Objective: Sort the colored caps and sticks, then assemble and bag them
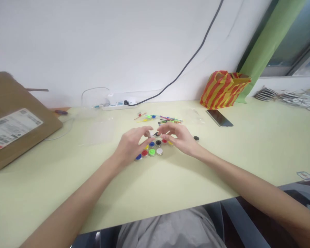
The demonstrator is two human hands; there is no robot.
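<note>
My left hand (131,144) is closed in a pinch, with a small white piece (150,134) at its fingertips. Facing it, my right hand (181,138) pinches a small black part (156,134), which looks like a lid with a thin stem. The two pieces are very close; whether they touch I cannot tell. Under my fingers stand several small clear pots with coloured lids, among them a green-lidded pot (152,152), a white-lidded pot (159,151) and a red-lidded pot (144,153). My hands partly cover others.
Thin coloured plastic sticks (170,120) lie behind the pots. A black round lid (196,138) and a phone (219,117) are to the right, near a striped bag (225,90). A power strip (120,104) sits along the wall; a cardboard box (18,120) stands left.
</note>
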